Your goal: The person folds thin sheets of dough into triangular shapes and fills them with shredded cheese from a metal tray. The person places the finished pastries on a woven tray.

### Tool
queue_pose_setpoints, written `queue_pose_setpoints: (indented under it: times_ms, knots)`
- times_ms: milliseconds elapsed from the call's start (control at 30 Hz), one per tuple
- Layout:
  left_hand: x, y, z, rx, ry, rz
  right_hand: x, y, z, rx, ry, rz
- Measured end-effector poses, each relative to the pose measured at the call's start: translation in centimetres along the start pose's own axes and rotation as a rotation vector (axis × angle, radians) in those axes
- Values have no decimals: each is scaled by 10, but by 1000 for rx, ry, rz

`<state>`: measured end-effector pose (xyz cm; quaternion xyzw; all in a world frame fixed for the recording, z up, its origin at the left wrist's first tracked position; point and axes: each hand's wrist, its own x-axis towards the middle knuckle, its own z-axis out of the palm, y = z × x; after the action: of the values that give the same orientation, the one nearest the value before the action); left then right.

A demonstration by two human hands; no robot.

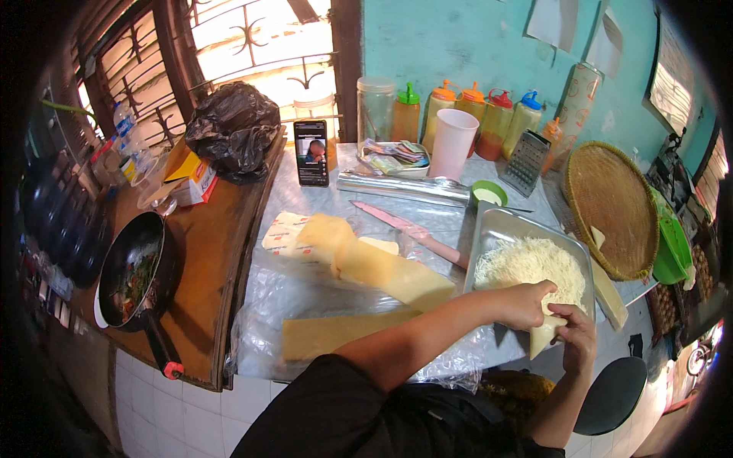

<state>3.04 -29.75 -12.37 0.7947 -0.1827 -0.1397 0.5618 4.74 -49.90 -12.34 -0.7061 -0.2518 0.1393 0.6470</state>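
Observation:
My right hand (575, 332) grips a pale pastry sheet folded into a cone (542, 342), its point hanging down. My left hand (522, 304) is at the cone's upper end with its fingers bent; whether it pinches anything is hidden. Both hands are over the near right corner of a metal tray (471, 269), which holds a heap of shredded white filling (529, 263), likely grated cheese. To the left, a long pastry strip (401, 275) lies partly folded over a printed wrapper (280, 233). Another strip (326, 335) rests on clear plastic, partly behind my left forearm.
A pink knife (409, 226) lies behind the strips, near a foil-like roll (401, 188). Further back are a green bowl (497, 189), a grater (524, 163), a propped phone (312, 153), a cup (452, 143) and sauce bottles. A woven tray (610, 200) leans right; a frying pan (134, 275) stands left.

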Motion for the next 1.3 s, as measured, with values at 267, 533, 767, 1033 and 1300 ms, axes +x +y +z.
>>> queue_pose_setpoints:
  times_ms: [267, 533, 767, 1033, 1300]
  knots:
    - [-14, 5, -16, 35, -13, -36, 9, -5, -11, 193, -123, 325]
    - [-32, 24, -41, -17, 430, 180, 96, -30, -141, 250, 328, 109]
    - [-45, 55, 17, 254, 237, 408, 50, 10, -116, 122, 665, -108]
    - [-98, 37, 10, 639, 517, 353, 12, 28, -39, -43, 410, -333]
    - [-139, -33, -2, 1300, 528, -216, 3, 35, -43, -131, 389, -377]
